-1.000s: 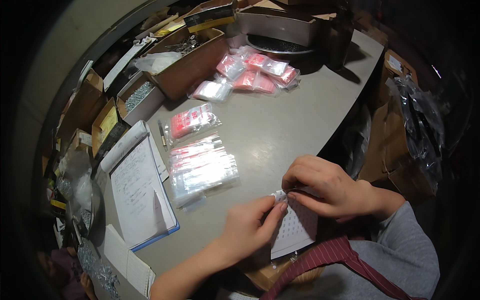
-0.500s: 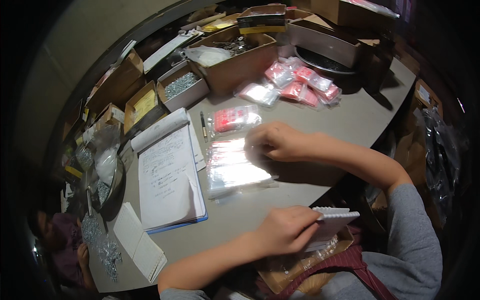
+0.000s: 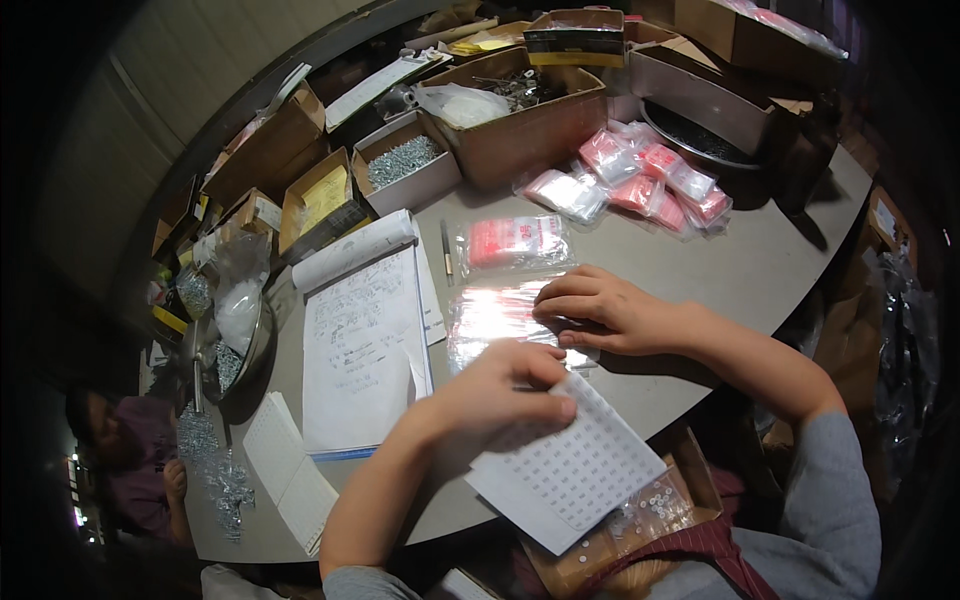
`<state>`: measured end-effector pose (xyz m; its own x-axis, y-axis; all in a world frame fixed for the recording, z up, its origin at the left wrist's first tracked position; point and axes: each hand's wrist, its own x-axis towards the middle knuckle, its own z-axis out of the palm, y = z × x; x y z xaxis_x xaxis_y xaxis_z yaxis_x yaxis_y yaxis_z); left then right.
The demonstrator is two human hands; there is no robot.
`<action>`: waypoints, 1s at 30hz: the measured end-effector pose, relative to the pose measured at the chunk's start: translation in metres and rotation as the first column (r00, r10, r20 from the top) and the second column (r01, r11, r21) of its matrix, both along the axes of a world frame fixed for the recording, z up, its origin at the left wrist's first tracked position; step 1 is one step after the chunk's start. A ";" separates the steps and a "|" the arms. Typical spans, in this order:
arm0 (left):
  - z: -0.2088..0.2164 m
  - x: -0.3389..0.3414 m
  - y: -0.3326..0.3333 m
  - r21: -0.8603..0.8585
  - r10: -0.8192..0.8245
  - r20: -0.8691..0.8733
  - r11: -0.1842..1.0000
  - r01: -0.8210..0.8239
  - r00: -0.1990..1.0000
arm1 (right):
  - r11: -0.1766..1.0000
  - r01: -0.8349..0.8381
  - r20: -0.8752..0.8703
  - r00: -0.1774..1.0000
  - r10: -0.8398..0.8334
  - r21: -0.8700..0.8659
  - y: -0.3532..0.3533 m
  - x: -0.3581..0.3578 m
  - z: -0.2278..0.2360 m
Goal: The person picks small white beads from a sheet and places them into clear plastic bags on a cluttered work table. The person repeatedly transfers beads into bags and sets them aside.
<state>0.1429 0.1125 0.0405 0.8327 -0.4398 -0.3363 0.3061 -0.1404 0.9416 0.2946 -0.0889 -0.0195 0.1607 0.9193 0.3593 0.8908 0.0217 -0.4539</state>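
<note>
left hand: (image 3: 500,395) center of the frame, fingers pinching the near edge of the paper, thumb on top
paper: (image 3: 575,465) white, printed with rows of small marks, tilted over the desk's near edge, below center
right hand: (image 3: 612,312) right of center, fingers loosely bent and touching the bags; cannot tell whether they pinch one
bags: (image 3: 487,318) clear, shiny, laid in an overlapping row at center, partly hidden by both hands
desk: (image 3: 760,255) grey, curving through the frame
pack: (image 3: 515,243) red and clear, just above the bags
pen: (image 3: 447,250) just left of the pack
notepad: (image 3: 350,370) handwritten, left of the bags
pile: (image 3: 640,185) more red and clear packs, upper right
carton: (image 3: 705,482) lower right, under the paper
rings: (image 3: 655,500) small, white, in the carton
co-worker: (image 3: 145,465) lower left edge
</note>
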 end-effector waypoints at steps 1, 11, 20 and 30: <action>-0.004 -0.002 -0.003 -0.029 -0.029 0.001 0.999 0.029 1.000 | 1.000 -0.002 0.007 1.000 0.001 0.024 0.001 0.000 0.000; -0.035 -0.027 -0.042 0.246 -0.190 0.536 0.967 0.064 0.823 | 0.994 -0.109 0.321 0.940 0.113 -0.029 -0.016 -0.021 -0.004; -0.047 -0.029 -0.042 0.153 -0.166 0.690 0.985 0.083 0.704 | 0.964 0.226 0.437 0.888 -0.145 -0.141 -0.062 -0.056 0.012; -0.047 -0.032 -0.045 0.155 -0.144 0.715 0.987 0.045 0.684 | 0.960 0.279 -0.220 0.938 -0.267 0.027 -0.102 -0.069 0.035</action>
